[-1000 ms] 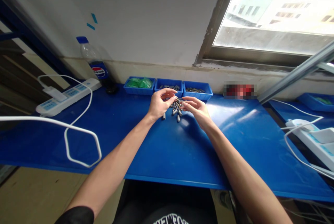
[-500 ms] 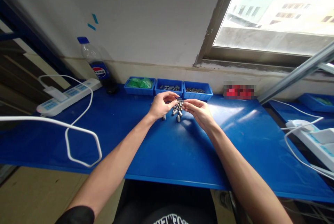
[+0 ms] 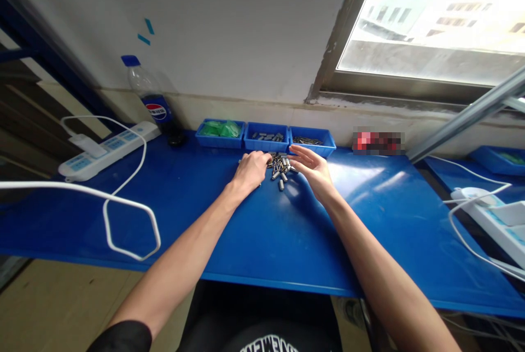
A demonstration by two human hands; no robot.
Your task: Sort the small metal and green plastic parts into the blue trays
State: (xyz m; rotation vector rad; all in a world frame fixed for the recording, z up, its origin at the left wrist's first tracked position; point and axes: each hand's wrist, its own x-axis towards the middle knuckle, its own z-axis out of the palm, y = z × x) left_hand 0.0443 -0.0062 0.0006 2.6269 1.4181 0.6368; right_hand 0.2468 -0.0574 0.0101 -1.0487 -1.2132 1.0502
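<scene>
A small pile of metal pieces (image 3: pixel 280 165), short grey cylinders mixed with thin dark pins or screws, lies on the blue table (image 3: pixel 262 232). My left hand (image 3: pixel 251 169) is palm down at the pile's left edge, its fingers bent and drawn together at the pieces. Whatever those fingertips hold is hidden beneath the hand. To the right of the pile, my right hand (image 3: pixel 314 170) is open, thumb and fingers apart, with nothing visible in it. One loose grey cylinder (image 3: pixel 281 185) rests at the near side of the pile.
Behind the pile stand three blue bins, holding green packets (image 3: pixel 221 129), grey cylinders (image 3: pixel 268 137) and thin dark pins (image 3: pixel 307 141). A cola bottle (image 3: pixel 158 109) and a power strip (image 3: pixel 109 150) with a white cable are at left. Another power strip (image 3: pixel 488 215) is at right.
My hands were close together above the pile with fingertips pinched. The left has turned palm down and lowered to the pile's left side; the right has opened its fingers.
</scene>
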